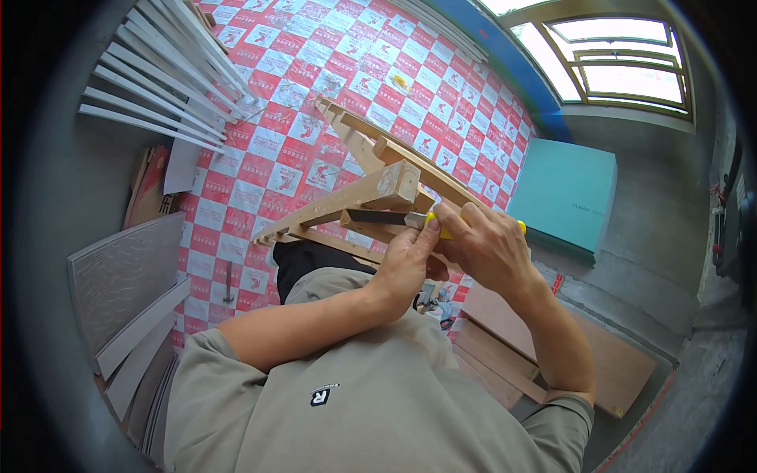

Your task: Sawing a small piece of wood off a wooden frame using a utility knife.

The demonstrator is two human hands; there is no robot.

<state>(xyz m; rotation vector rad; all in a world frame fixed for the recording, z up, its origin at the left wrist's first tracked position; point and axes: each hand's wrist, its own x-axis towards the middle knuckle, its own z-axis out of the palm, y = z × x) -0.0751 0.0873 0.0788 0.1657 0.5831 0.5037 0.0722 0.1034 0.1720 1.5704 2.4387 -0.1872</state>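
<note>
A yellow-handled utility knife (418, 221) lies across both my hands, its long dark blade (377, 216) pointing left. My right hand (487, 246) is closed around the handle, and a yellow end shows past its outer side. With thumb and fingers my left hand (408, 266) pinches the knife near the metal collar where the blade comes out. Behind the blade stands a wooden stepladder (351, 195), its thick top beam close to my hands. Parts of the handle are hidden by my fingers.
Long white strips (169, 75) lean at the far left, with grey panels (126, 276) nearer. A red-and-white checked sheet (284, 142) covers the floor. Teal boards (564, 193) stand at the right wall below a window (611, 59). Brown boards (607, 355) lie at the lower right.
</note>
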